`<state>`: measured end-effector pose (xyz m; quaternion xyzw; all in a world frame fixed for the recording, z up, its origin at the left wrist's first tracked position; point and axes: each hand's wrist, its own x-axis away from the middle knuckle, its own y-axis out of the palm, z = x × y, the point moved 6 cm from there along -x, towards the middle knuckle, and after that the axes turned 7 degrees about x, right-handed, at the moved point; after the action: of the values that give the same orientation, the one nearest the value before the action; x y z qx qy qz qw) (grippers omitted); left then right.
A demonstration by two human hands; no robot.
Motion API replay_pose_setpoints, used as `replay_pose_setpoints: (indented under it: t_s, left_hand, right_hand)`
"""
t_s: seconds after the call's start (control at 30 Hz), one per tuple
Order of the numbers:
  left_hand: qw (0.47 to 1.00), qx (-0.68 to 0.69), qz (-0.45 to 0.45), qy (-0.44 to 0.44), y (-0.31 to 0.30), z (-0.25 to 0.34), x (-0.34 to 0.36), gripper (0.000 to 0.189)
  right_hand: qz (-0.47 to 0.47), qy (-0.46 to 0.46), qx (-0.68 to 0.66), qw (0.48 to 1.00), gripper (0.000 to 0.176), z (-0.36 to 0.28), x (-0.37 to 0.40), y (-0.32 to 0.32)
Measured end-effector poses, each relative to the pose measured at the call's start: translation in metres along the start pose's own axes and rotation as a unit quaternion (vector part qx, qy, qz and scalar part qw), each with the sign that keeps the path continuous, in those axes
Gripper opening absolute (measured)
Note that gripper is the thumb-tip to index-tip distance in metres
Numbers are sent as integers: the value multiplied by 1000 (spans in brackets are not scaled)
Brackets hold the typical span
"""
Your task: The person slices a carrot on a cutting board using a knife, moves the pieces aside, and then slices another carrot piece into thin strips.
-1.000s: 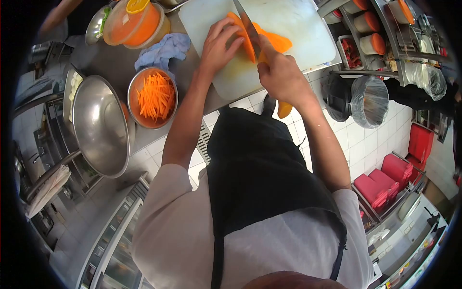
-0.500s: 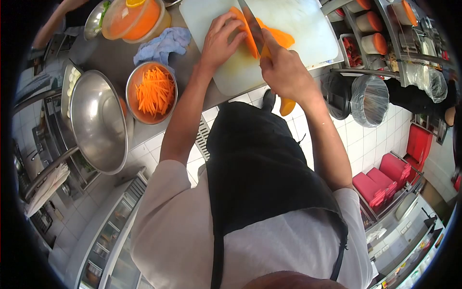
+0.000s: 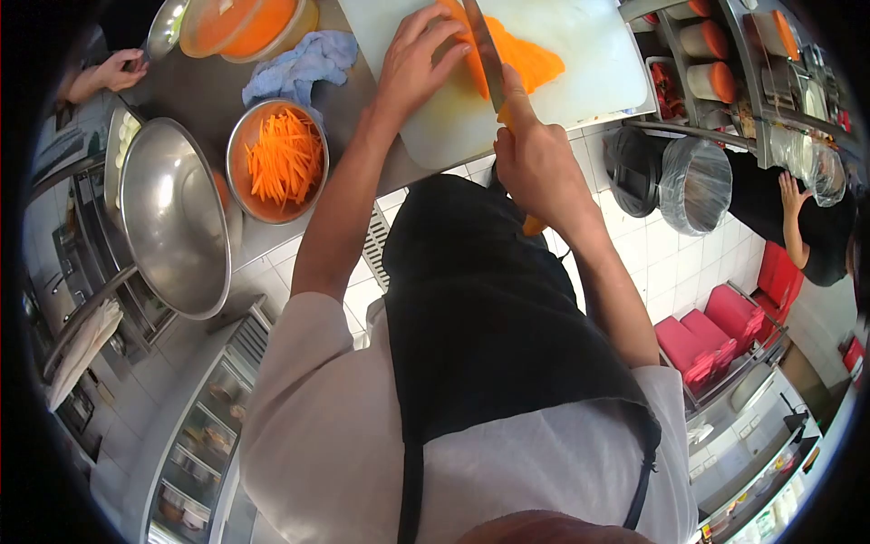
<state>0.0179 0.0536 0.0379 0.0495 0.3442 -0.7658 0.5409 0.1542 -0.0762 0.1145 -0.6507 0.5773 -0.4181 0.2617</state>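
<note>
At the top of the view, my left hand point(image 3: 419, 65) presses its fingertips on a piece of carrot point(image 3: 475, 71) lying on the white cutting board point(image 3: 580, 91). My right hand point(image 3: 542, 168) is closed around the yellow handle of a kitchen knife point(image 3: 487, 56). The blade stands beside the carrot piece, just right of my left fingertips. Thin carrot slices point(image 3: 530, 59) lie spread on the board to the right of the blade. Left of my left forearm, a steel bowl point(image 3: 237, 177) holds a heap of carrot strips point(image 3: 285, 156).
A blue cloth point(image 3: 304, 65) lies behind the strip bowl, near a plastic tub point(image 3: 249, 32). A large steel bowl point(image 3: 177, 222) tilts at the counter's left edge. A lined bin point(image 3: 696, 186) stands right. Another person's hand point(image 3: 122, 70) shows upper left; a second person point(image 3: 793, 213) is far right.
The knife and my right hand have shifted slightly, and the slices right of the blade are more spread out. A person's hand has lowered at upper left; another person's arm has appeared at right.
</note>
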Motion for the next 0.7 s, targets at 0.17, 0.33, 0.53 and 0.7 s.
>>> replay_pose_setpoints:
  t_s: [0.17, 0.33, 0.53, 0.7]
  left_hand:
    - [1000, -4, 6, 6, 3, -6, 3, 30]
    - [1000, 11, -2, -7, 4, -6, 1, 30]
    - [1000, 8, 7, 2, 2, -1, 0, 29]
    - [1000, 15, 9, -10, 2, -1, -1, 27]
  right_hand:
    - [14, -9, 10, 1000, 73, 2, -1, 11]
    - [20, -3, -6, 1000, 73, 1, -2, 14]
    - [38, -25, -6, 999, 75, 5, -4, 21]
    - [26, -30, -7, 999, 80, 7, -7, 26]
